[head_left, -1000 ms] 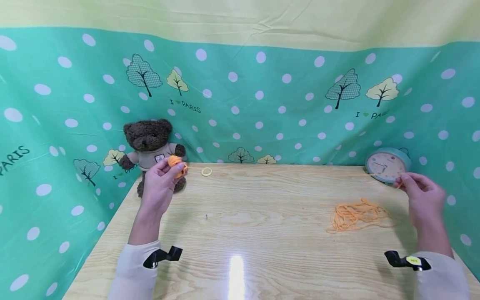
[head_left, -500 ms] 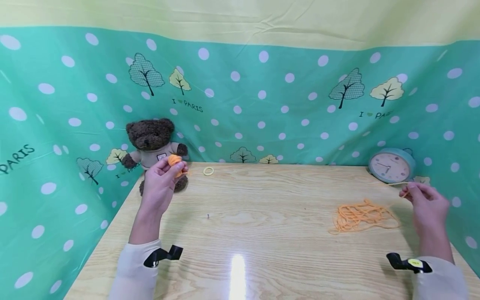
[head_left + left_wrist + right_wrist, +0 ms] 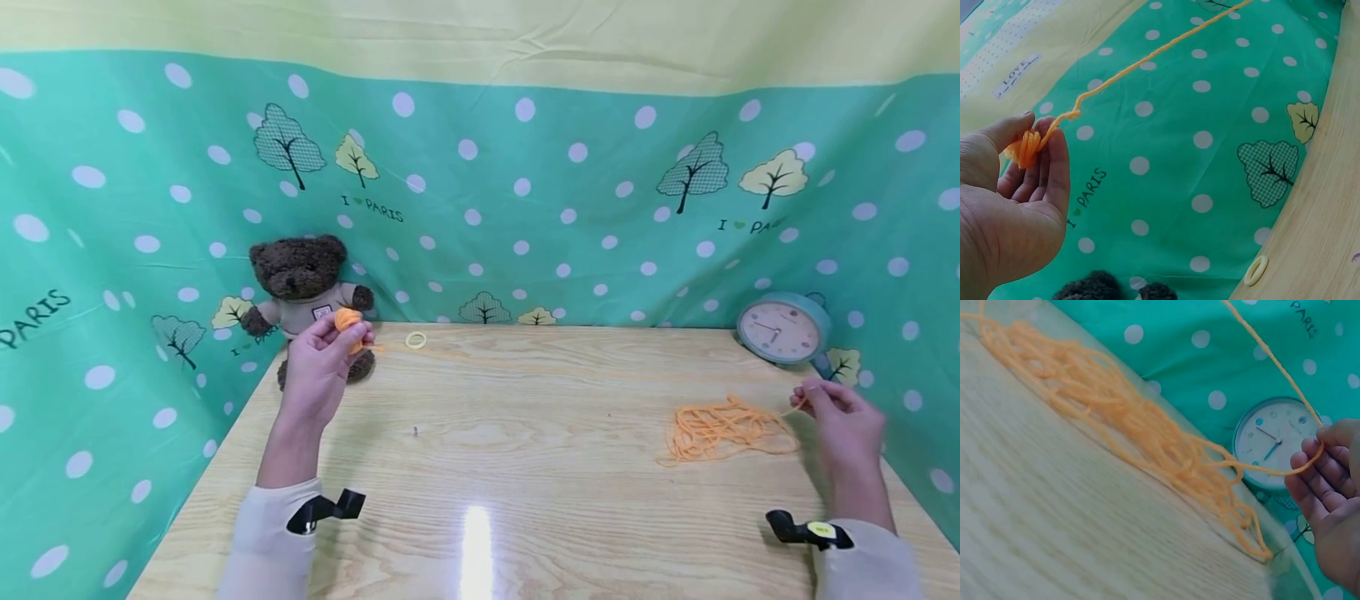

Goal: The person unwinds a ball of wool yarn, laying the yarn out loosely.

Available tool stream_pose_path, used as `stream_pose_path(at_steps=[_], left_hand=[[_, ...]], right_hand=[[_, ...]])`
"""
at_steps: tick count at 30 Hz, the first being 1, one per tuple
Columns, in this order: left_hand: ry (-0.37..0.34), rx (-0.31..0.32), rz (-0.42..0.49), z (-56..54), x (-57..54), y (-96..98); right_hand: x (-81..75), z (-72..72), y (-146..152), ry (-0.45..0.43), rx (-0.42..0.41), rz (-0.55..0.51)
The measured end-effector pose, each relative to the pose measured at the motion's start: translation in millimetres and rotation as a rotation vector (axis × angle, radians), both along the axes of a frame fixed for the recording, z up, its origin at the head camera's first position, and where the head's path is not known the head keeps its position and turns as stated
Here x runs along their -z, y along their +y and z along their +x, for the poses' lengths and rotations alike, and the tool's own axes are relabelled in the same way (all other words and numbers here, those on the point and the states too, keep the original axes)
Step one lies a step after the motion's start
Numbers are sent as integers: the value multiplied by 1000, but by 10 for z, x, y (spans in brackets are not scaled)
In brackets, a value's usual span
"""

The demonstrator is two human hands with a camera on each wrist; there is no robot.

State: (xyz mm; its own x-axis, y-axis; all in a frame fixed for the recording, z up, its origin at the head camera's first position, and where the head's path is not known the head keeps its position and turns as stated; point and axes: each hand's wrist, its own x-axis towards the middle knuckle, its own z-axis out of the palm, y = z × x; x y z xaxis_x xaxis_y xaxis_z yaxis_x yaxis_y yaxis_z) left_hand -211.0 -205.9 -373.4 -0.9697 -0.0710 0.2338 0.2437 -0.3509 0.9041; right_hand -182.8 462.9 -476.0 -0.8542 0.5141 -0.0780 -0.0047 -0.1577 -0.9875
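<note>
My left hand [image 3: 318,367] is raised at the left, pinching a small wound ball of orange yarn [image 3: 1024,149] between thumb and fingers. From that ball a yarn strand [image 3: 1166,47] runs up and away in the left wrist view. At the right, my right hand [image 3: 847,421] pinches the strand between thumb and forefinger, just beside a loose tangled heap of orange yarn [image 3: 723,432] on the table. The right wrist view shows the strand passing through these fingers [image 3: 1316,481], one side going up, the other leading back to the heap.
A brown teddy bear [image 3: 300,271] sits behind my left hand. Near it lies a pale yellow ring [image 3: 416,340]. A round teal clock [image 3: 780,329] stands at the back right, beyond my right hand. A green dotted curtain [image 3: 555,200] borders the wooden table [image 3: 540,483].
My right hand has come down and nearer, from in front of the clock to beside the yarn heap, still pinching the strand. The left hand holds the ball in nearly the same place.
</note>
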Motion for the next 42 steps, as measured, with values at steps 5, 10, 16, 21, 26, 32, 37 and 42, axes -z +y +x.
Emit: stream_pose_path(at_steps=[5, 10, 16, 21, 26, 32, 37, 42], left_hand=[[-3, 8, -3, -3, 4, 17], [-25, 21, -39, 0, 10, 57], [-52, 27, -66, -5, 29, 95], [-48, 24, -66, -12, 37, 91], [-44, 30, -63, -16, 37, 95], [-34, 39, -55, -20, 46, 100], [-34, 40, -50, -23, 57, 101], [-35, 38, -57, -18, 54, 101]], right_hand=[[79, -13, 29, -65, -20, 91], [141, -35, 44, -163, -43, 198], [121, -38, 47, -247, -45, 225], [7, -26, -24, -259, -55, 268], [-179, -36, -228, -96, -93, 227], [-400, -137, -634, 29, -174, 287], [-531, -278, -1036, 64, -231, 408], [-622, -421, -1401, 122, -290, 475]])
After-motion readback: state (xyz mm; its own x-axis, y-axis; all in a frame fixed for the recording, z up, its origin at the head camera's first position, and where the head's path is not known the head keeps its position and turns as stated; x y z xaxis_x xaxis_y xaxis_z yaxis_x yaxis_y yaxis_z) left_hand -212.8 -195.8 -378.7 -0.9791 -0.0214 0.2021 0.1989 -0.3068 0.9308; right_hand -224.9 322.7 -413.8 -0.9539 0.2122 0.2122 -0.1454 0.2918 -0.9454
